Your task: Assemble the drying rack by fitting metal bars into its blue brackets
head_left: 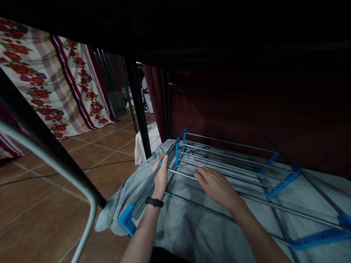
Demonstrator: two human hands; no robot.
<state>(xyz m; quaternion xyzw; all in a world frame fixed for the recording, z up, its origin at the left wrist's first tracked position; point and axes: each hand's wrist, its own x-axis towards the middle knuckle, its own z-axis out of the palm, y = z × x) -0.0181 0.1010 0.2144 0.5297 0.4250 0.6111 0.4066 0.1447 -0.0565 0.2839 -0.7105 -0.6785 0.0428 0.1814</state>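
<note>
A folding clothes drying rack (236, 194) with grey metal rods and blue plastic joints lies on a grey cloth (189, 233). My left hand (161, 175), with a black band at its wrist, is wrapped round the bundled rods at the rack's left side, close to a small blue fitting. To the right, my right hand (215, 184) rests over the rods with its fingers curled down at them. Its fingertips are partly hidden, so a firm hold cannot be made out. A blue corner piece (127, 219) sticks out at the lower left.
Dark metal posts (139, 109) and a black overhead frame (192, 33) surround the rack. A white bent tube (91, 204) stands at the left. Behind are a dark red curtain (233, 113) and a floral cloth (60, 84). A thin cable (109, 166) crosses the tiled floor.
</note>
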